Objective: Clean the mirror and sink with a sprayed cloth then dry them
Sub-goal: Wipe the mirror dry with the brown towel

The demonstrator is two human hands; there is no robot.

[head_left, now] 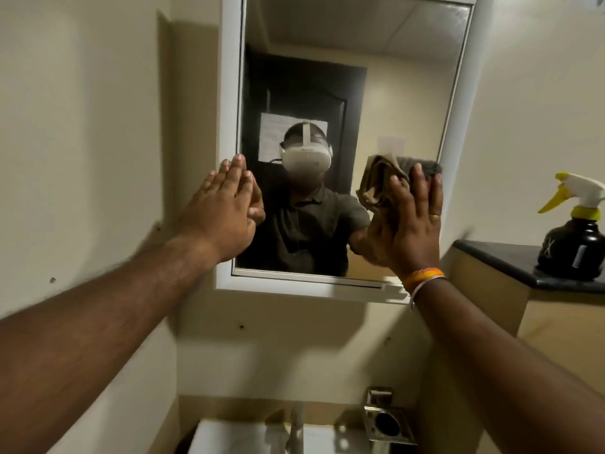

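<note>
- On the wall ahead: mirror [343, 77] in a white frame, seen from below, tilted in view.
- Left hand [222, 208]: flat, fingers straight and together, fingertips against the mirror's left frame edge and glass. Grip released, holds nothing.
- Right hand [414, 221]: fingers spread and straight, palm pressing a cloth [379, 181] onto the glass at the mirror's lower right. Ring on one finger, orange band [424, 276] at the wrist.
- Cloth: tan/olive, bunched, sticks out above and left of the right hand's fingers. A darker grey bit shows beside the fingertips near the right frame edge; can't tell if that's cloth or its reflection.
- Right grip: pressing flat, not clenched round the cloth.
- Spray bottle [574, 234]: black body, yellow collar, white head with yellow trigger. Stands upright on a dark counter [501, 257] at right, well apart from both hands, nozzle pointing left.
- Sink [229, 437]: white, bottom edge of view, below the mirror, only partly in frame. Tap [296, 427] rises at its back, blurred.
- Chrome wall holder [388, 421] with a round opening, just right of the tap.
- Wall between mirror and sink: cream, a few small dark holes.
- Mirror reflects a person wearing a white headset, dark door behind.
</note>
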